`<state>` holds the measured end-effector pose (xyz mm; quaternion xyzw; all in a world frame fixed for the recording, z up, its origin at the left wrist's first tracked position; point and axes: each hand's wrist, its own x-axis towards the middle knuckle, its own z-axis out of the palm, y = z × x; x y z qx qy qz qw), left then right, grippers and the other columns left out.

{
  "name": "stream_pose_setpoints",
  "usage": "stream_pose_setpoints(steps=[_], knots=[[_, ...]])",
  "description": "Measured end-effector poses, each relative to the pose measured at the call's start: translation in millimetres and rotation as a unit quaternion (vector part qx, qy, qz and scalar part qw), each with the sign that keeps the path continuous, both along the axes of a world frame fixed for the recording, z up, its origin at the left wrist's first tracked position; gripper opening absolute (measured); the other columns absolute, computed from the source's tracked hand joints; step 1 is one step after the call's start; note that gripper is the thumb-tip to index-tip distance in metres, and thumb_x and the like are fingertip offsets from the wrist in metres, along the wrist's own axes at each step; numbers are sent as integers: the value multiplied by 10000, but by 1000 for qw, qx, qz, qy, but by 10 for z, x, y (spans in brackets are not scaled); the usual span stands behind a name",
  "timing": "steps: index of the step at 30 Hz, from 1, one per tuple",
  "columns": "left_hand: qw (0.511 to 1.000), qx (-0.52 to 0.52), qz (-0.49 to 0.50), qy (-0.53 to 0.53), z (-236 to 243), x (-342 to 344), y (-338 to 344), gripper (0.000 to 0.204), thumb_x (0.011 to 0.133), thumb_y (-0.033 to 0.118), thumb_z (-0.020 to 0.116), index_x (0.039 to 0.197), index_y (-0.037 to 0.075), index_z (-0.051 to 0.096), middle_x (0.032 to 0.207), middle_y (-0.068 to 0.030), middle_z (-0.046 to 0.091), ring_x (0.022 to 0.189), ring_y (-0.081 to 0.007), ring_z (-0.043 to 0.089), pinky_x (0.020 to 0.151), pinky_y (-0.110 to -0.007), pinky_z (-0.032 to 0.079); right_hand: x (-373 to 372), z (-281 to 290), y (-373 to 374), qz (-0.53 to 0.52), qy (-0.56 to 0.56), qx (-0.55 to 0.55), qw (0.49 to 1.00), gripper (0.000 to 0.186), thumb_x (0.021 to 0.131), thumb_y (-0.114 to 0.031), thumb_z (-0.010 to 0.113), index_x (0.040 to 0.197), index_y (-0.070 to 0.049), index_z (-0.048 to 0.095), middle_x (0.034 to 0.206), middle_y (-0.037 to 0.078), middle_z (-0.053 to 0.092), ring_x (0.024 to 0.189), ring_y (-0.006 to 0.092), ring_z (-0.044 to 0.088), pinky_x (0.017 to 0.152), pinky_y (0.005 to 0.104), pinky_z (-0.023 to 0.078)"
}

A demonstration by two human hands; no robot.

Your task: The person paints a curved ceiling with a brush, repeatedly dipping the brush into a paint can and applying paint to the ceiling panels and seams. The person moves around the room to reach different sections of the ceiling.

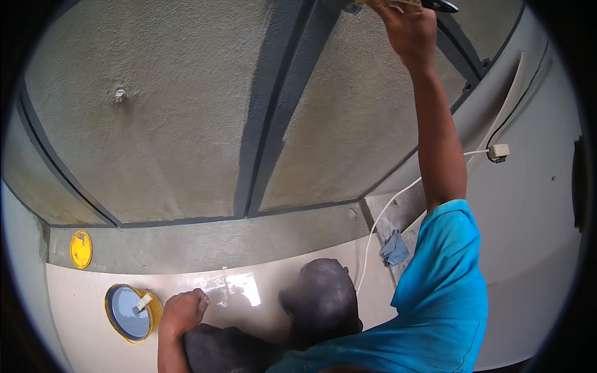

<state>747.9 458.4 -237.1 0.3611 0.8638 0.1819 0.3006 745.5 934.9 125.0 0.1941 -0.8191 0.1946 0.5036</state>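
Observation:
My right hand (pixel 410 28) grips a paintbrush (pixel 438 5) with a black handle high on the grey rough wall (pixel 180 137), at a band of darker grey paint (pixel 273 112) along a seam; the bristles are partly cut off by the frame. My left hand (pixel 186 311) is curled low by my dark knee, its contents hidden. Left of it is a yellow bucket (pixel 152 320) of grey-blue paint, with a pale brush (pixel 143 303) resting in it. A yellow lid (pixel 81 248) leans on the ledge (pixel 217 239).
A white cable (pixel 388 205) runs from a pale socket block (pixel 497 151) at the right down to the glossy tiled floor (pixel 74 298). A blue-grey rag (pixel 393 248) lies at the right corner beside a plain side wall (pixel 528 248). A small fitting (pixel 120 94) juts from the wall.

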Motion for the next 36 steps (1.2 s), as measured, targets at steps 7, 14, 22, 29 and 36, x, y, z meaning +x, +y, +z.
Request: stream_pose_setpoints(steps=[7,14,22,29,36], knots=[[1000,-13,-8,1,-53,-47,-7,237,966,291,597,989,76,694,941,-173,741,941,-387,696,843,-505,526,21,-159,-108,-178,241,294,908,306,882,-62,786,1181,-80,725,1033,58,731,906,157,699,755,282,604],[1000,-18,-13,0,-43,-38,-43,243,971,296,593,998,76,692,948,-173,741,945,-388,695,845,-502,525,215,-1262,-145,-150,60,301,940,264,837,-110,799,1088,-190,784,1038,25,742,940,174,707,801,299,625],[1000,-2,-2,2,-28,-39,-93,215,964,272,610,975,73,691,932,-171,740,938,-385,695,842,-499,525,75,-281,-316,-89,137,-98,982,200,945,-30,720,1135,18,681,871,67,707,743,115,673,648,250,552],[999,29,-17,19,17,39,-63,188,954,243,616,955,67,682,933,-159,740,921,-374,696,823,-489,532,-105,-247,-763,-129,236,-26,963,106,920,-36,708,1006,7,661,819,77,707,637,123,664,582,270,540],[996,86,-21,13,79,120,-128,158,940,227,647,937,70,669,894,-159,725,897,-381,682,785,-492,516,-298,-772,-653,-234,240,230,914,85,908,-121,752,923,-80,679,850,58,680,672,164,682,563,327,568]])
